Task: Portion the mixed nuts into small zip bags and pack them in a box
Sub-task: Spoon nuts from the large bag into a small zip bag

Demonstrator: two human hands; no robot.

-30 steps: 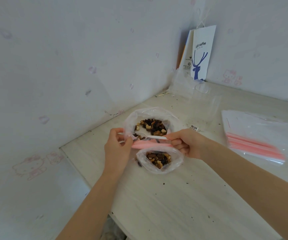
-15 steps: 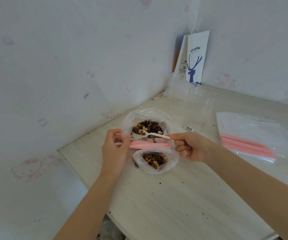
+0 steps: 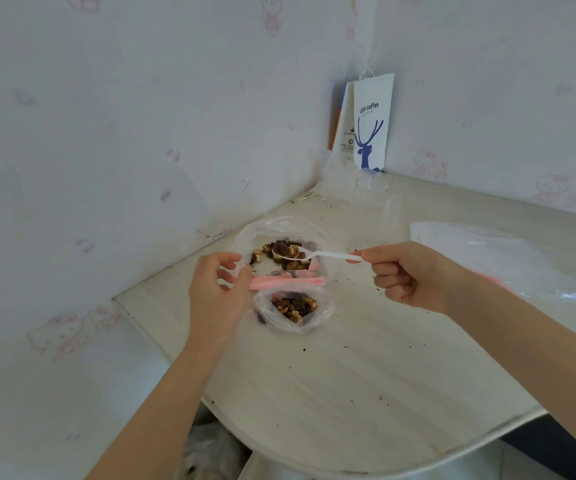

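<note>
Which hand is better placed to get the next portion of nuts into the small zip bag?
The right hand: it pinches the white spoon, whose bowl holds nuts above the large bag, just beyond the small zip bag. The left hand pinches that bag's pink zip edge.

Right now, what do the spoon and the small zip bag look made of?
The spoon looks like white plastic, smooth and faintly translucent, with a thin moulded handle. The small zip bag is thin clear plastic film, glossy and crinkled; the nuts show through it. Its pink zip strip seems thicker, matte plastic.
</note>
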